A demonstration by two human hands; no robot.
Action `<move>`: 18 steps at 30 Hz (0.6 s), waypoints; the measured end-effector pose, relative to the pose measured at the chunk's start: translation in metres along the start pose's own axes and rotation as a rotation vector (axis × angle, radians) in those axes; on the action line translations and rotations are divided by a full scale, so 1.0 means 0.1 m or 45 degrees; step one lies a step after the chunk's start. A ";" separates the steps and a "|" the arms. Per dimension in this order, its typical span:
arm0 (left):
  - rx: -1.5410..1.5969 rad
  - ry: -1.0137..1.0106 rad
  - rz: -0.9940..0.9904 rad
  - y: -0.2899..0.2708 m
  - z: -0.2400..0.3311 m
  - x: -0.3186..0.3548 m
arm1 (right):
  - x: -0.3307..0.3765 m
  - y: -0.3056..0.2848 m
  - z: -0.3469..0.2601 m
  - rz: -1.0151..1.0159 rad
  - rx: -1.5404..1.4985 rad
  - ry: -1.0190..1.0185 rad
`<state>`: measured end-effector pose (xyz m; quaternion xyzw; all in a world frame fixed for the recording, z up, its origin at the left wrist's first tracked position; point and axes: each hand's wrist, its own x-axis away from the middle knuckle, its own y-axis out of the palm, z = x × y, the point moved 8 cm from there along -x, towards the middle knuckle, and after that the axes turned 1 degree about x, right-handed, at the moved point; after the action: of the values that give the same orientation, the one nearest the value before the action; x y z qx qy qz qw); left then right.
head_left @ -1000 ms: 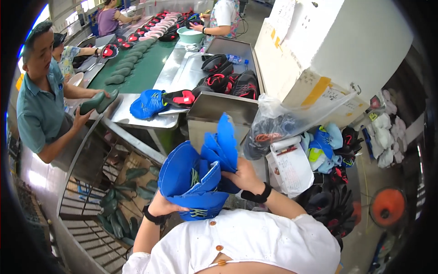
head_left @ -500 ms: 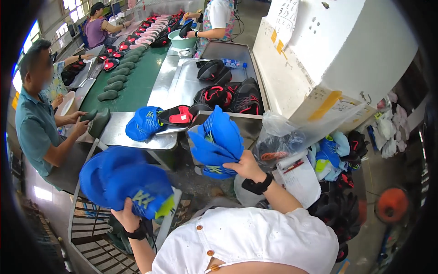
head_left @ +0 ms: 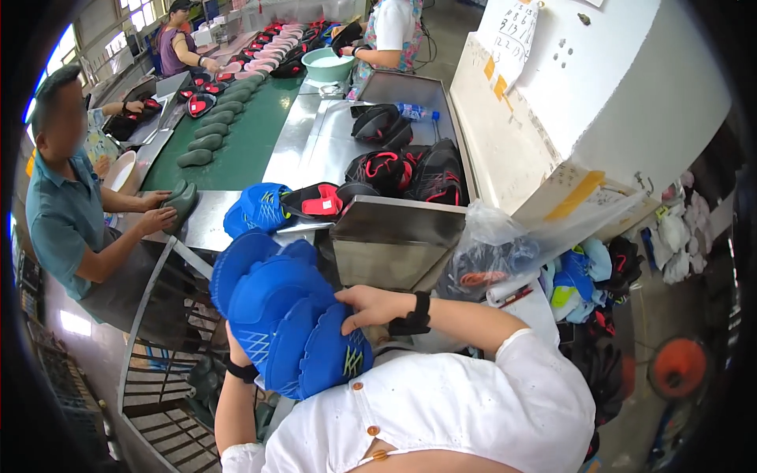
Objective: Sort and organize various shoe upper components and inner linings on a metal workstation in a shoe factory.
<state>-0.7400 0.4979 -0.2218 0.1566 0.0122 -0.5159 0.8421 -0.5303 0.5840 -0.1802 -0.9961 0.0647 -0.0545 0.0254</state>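
2 hands close on a fanned stack of blue shoe uppers (head_left: pixel 284 323): the right hand (head_left: pixel 371 306) lies on top with fingers (head_left: pixel 341 322) curled over the nearest piece, the left hand (head_left: pixel 236 347) sits underneath, mostly hidden, so its fingers cannot be told. Just beyond the fingers stands a steel table (head_left: pixel 394 225) with black and red uppers (head_left: pixel 402 169); left of them, a co-worker's hands (head_left: pixel 162 213) press a green insole

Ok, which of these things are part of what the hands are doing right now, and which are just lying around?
In hand:
- stack of blue shoe uppers, propped from below by the left hand
- right hand resting on top of the stack

Lying about:
- blue upper on the metal table
- black and red uppers
- clear plastic bag
- green insoles on the conveyor
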 end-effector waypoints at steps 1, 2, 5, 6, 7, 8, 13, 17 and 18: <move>0.005 -0.008 -0.001 -0.01 -0.03 0.03 | 0.02 -0.07 -0.06 0.117 0.312 0.005; 0.011 -0.021 -0.001 -0.04 -0.07 0.05 | 0.01 -0.08 -0.11 0.067 0.425 0.025; 0.040 -0.067 0.002 -0.08 -0.24 0.15 | 0.03 -0.62 -0.36 0.351 0.603 -0.072; 0.052 -0.086 0.001 -0.08 -0.31 0.20 | 0.10 -1.00 -0.37 0.587 0.979 -0.194; 0.064 -0.106 0.013 -0.09 -0.39 0.26 | 0.15 -1.38 -0.33 0.717 0.980 -0.082; 0.079 -0.120 0.013 -0.08 -0.47 0.28 | 0.32 -1.81 -0.25 0.960 1.287 -0.098; 0.160 -0.109 0.045 0.05 -0.66 0.13 | 1.33 -3.98 0.86 1.417 1.052 0.852; 0.166 -0.083 0.132 0.07 -0.80 -0.15 | 1.13 -4.29 1.42 1.033 0.978 1.193; 0.160 -0.074 0.137 0.07 -0.80 -0.28 | 1.10 -4.29 1.41 0.908 1.159 1.276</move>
<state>-0.7351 0.5470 -0.2911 0.1945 -0.0530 -0.4741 0.8571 -0.3525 1.0001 -0.2836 -0.6625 0.3572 -0.5096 0.4168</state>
